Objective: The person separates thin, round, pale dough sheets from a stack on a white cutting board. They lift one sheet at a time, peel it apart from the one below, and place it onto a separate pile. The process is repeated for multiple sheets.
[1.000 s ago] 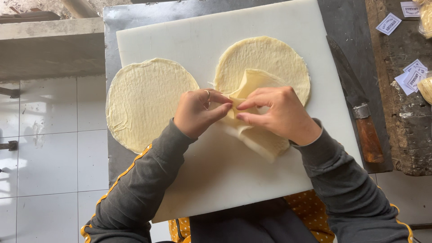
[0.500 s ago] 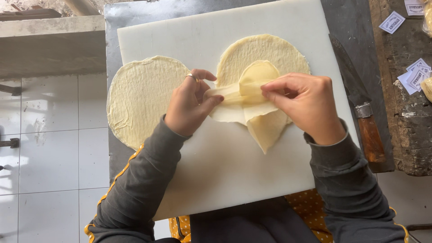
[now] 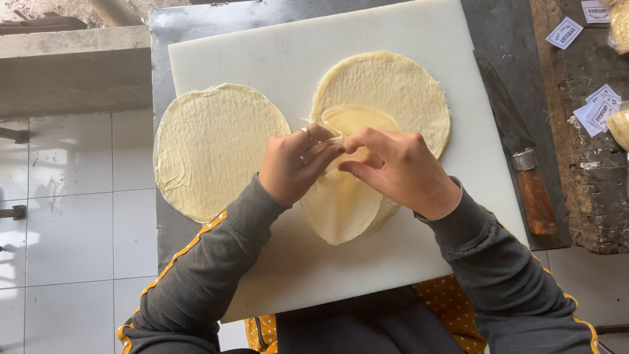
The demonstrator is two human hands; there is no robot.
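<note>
A: Nearest, what are the hands doing?

B: The left hand (image 3: 295,164) and the right hand (image 3: 393,170) both pinch the folded dough sheet (image 3: 344,203), thumbs and forefingers closed on its upper edge. It lies on the white cutting board (image 3: 275,46), overlapping the lower rim of the right flat round (image 3: 386,88).

A: How far along?

B: By my reading, one sheet is partly folded into a layered cone-like shape; the fold isn't finished. The left flat round (image 3: 213,147) lies untouched, just beside it.

A: Textures?

B: Pale yellow dough, thin, limp, faintly wrinkled. The board is smooth plastic. Farther right, a knife (image 3: 517,154) with a wooden handle rests on the grey metal table (image 3: 196,16).
</note>
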